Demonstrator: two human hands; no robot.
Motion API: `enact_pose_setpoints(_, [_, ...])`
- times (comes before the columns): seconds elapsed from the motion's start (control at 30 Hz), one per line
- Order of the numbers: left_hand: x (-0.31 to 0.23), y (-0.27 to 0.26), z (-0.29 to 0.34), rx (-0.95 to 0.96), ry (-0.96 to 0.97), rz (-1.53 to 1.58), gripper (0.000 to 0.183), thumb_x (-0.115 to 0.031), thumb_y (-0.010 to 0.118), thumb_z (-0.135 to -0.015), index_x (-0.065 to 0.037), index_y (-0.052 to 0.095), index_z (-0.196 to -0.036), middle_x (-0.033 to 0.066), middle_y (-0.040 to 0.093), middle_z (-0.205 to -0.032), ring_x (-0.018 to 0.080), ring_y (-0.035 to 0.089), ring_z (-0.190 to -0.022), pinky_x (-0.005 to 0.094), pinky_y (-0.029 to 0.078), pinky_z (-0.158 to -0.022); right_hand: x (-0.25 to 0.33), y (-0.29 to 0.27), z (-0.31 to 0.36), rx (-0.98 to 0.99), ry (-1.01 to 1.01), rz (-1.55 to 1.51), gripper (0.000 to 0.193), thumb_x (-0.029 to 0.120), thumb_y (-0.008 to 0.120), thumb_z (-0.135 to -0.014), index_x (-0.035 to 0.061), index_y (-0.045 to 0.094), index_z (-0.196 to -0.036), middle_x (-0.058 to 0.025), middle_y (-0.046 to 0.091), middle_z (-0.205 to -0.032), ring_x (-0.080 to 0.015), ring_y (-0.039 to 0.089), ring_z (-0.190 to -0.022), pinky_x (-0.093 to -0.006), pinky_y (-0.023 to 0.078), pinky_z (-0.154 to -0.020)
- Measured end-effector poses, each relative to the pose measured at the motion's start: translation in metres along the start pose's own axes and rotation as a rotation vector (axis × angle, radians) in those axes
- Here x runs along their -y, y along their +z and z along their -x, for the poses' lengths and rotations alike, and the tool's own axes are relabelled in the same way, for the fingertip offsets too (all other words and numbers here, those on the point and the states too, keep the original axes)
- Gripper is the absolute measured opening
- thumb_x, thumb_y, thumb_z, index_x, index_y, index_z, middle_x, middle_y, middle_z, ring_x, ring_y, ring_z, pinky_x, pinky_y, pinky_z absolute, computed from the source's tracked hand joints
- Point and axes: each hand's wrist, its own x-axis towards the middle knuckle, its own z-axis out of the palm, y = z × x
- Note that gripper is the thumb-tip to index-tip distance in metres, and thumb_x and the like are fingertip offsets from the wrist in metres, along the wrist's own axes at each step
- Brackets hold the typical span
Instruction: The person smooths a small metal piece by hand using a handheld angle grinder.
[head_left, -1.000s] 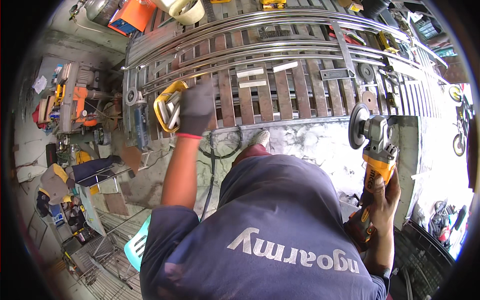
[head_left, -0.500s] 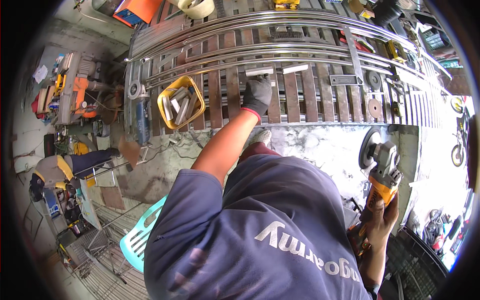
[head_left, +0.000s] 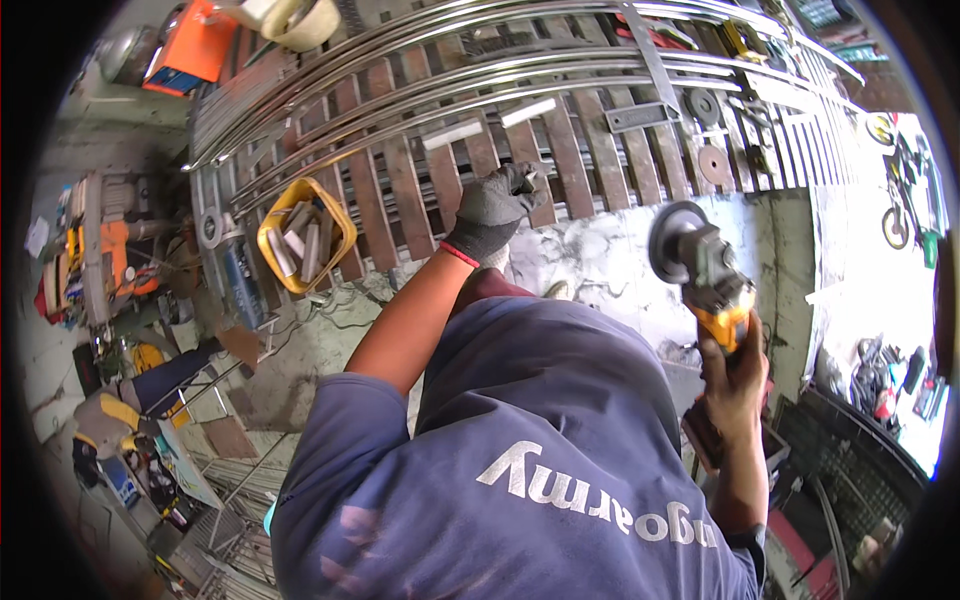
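Note:
My left hand [head_left: 490,212], in a dark grey glove with a red cuff, is closed over the near edge of the slatted metal bench [head_left: 376,190]. A small shiny metal piece [head_left: 538,172] shows at its fingertips; its full shape is hidden. My bare right hand [head_left: 735,385] is wrapped round a yellow and black cordless angle grinder [head_left: 712,265]. The round disc [head_left: 672,243] of the grinder faces the bench and touches nothing. Beyond my left hand, a short silver metal bar [head_left: 452,134] and a second short bar [head_left: 528,112] lie on the slats.
A yellow tub [head_left: 348,235] of cut metal pieces stands on the bench at left, beside a blue grinder [head_left: 240,270]. Long shiny tubes [head_left: 400,92] run across the bench. A brown disc [head_left: 713,165] lies at right. Another person [head_left: 105,418] bends over at far left.
My left hand has drawn back from the short bars toward the bench's near edge, with a small metal piece at its fingertips. My right hand has brought the angle grinder inward and up.

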Motion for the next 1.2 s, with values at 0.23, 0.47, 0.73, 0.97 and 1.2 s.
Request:
enact_pose_setpoints(0.23, [0.024,0.041,-0.001,0.041,0.136,0.056,0.041,-0.016,0.076,-0.095,-0.016,0.072,-0.136,0.0107,0.076,-0.097,0.0261,0.074,-0.084,0.0374,0.059,-0.075,0.032,0.039,-0.023,0.108,-0.134,0.172,0.074,0.025,0.077,-0.100,-0.0054,0.039,-0.156,-0.0282,0.074,-0.118,-0.0456,0.075,-0.107,-0.0452,0.060,-0.090])
enact_pose_setpoints(0.47, [0.033,0.041,-0.005,0.192,0.148,0.161,0.039,-0.012,0.075,-0.094,-0.013,0.071,-0.133,0.0157,0.076,-0.117,0.0348,0.073,-0.106,0.0408,0.059,-0.089,0.040,0.060,-0.040,0.209,-0.036,0.266,0.078,0.029,0.079,-0.098,-0.0057,0.040,-0.156,-0.0313,0.070,-0.120,-0.0490,0.073,-0.106,-0.0493,0.059,-0.089])
enact_pose_setpoints(0.73, [0.022,0.036,-0.009,0.232,0.091,0.143,0.039,-0.008,0.072,-0.093,-0.010,0.071,-0.132,0.0172,0.075,-0.116,0.0373,0.073,-0.105,0.0418,0.059,-0.087,0.051,0.073,-0.058,0.339,-0.064,0.387,0.084,0.028,0.083,-0.093,0.0008,0.039,-0.158,-0.0311,0.070,-0.122,-0.0490,0.073,-0.105,-0.0509,0.061,-0.087])
enact_pose_setpoints(0.97, [0.031,0.043,-0.006,0.162,0.164,0.111,0.032,-0.019,0.069,-0.098,-0.014,0.072,-0.129,0.0136,0.077,-0.112,0.0340,0.075,-0.098,0.0406,0.061,-0.082,0.061,0.076,-0.069,0.387,-0.053,0.387,0.084,0.030,0.082,-0.094,0.0002,0.038,-0.159,-0.0325,0.070,-0.118,-0.0510,0.072,-0.103,-0.0529,0.060,-0.086])
enact_pose_setpoints(1.2, [0.031,0.048,-0.007,0.069,0.230,-0.022,0.027,-0.020,0.070,-0.098,-0.017,0.075,-0.124,0.0074,0.080,-0.104,0.0292,0.077,-0.087,0.0384,0.061,-0.073,0.062,0.077,-0.076,0.377,-0.068,0.390,0.081,0.031,0.081,-0.095,0.0005,0.040,-0.158,-0.0331,0.070,-0.118,-0.0508,0.073,-0.104,-0.0531,0.061,-0.086])
